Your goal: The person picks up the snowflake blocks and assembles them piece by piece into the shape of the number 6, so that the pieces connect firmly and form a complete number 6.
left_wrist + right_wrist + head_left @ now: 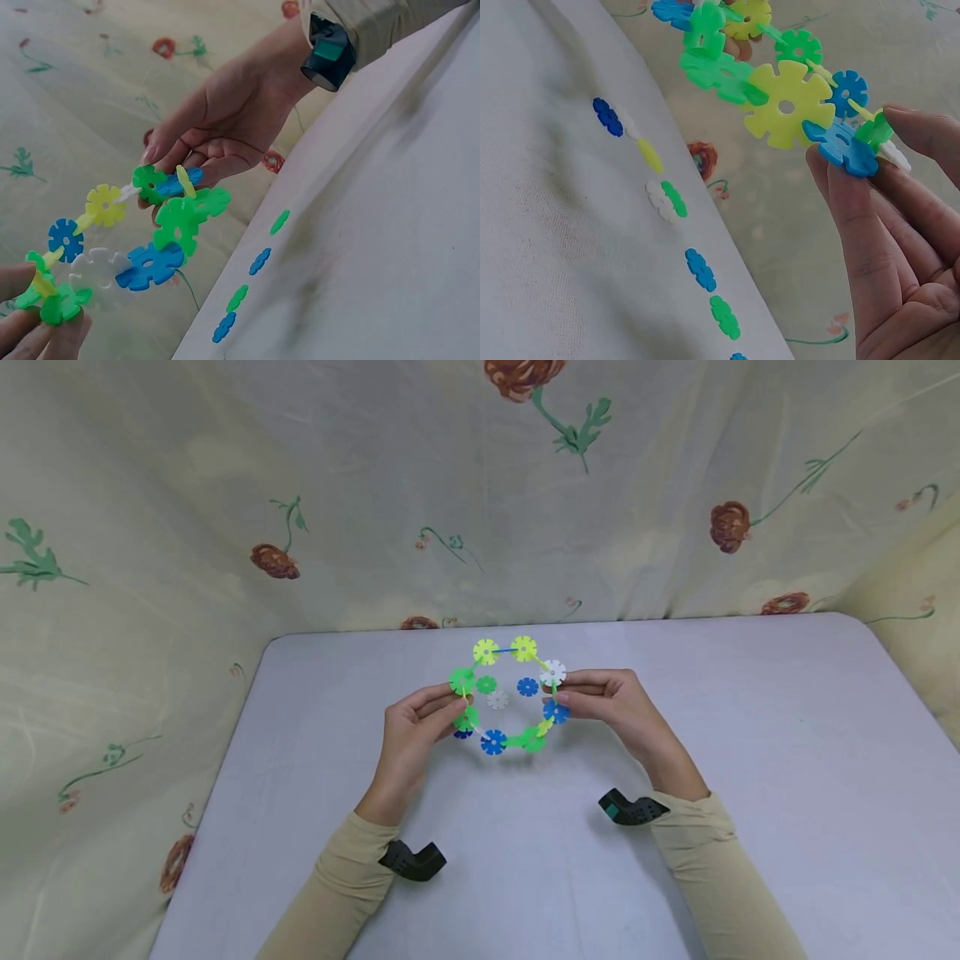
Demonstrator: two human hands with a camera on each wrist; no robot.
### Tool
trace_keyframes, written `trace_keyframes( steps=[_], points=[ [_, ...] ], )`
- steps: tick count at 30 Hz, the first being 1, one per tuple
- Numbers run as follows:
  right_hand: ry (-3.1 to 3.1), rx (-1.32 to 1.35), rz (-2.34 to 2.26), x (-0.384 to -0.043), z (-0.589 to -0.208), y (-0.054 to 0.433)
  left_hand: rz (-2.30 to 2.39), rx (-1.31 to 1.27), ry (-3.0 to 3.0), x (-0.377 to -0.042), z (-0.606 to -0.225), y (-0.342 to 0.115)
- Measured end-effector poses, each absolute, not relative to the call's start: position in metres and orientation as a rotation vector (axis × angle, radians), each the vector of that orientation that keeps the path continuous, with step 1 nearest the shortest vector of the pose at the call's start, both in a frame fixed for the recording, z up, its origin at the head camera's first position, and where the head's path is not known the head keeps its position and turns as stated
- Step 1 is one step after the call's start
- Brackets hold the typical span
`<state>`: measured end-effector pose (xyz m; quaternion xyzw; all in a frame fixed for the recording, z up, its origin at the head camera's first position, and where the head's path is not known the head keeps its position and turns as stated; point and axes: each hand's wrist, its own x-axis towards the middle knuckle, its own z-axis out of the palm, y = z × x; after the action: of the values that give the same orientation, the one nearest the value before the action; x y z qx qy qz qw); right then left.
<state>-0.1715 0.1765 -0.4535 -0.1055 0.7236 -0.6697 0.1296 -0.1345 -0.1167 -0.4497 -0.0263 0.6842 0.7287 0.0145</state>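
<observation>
so the whole thing hangs on where the flower-disc ring (532, 740) sits: up in the air right between the two hands, held above the surface (525, 860) rather than lying on it. the left hand (405, 743) has thumb and fingers pinched on the ring's left edge, around the green discs, and the right hand (626, 714) pinches the right edge, by the white disc (553, 670) and the blue one under it. both grips look narrow, just fingertips on plastic.

no nearer hand to pick imo, they're both touching it from opposite sides. no real long axis either, from the head view it's close to round, with the hands facing each other across it. exact tilt i can't tell, but the wrist views show plenty of its discs at an angle to each other.

the loose bits are a different story. through the hole of the ring you can see a green loose disc (487, 681) over toward the left hand, a blue loose disc (528, 682) over toward the right, and a white loose disc (497, 699) between them. those lie on the surface, well apart from the raised fingers, so i'd judge reaching one means going down past the ring.
</observation>
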Motion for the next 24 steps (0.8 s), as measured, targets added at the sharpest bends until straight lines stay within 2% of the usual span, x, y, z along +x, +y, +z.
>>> trace_keyframes(
  steps=[16,24],
  points=[
    [2.172,-0.309,-1.798,-0.177,-0.452,0.18,2.331,-0.069,2.106,-0.135,-0.448,-0.117],
    [2.575,-0.018,-1.352,-0.195,-0.465,0.194,2.329,-0.058,2.066,-0.135,-0.448,-0.115]
  ],
)
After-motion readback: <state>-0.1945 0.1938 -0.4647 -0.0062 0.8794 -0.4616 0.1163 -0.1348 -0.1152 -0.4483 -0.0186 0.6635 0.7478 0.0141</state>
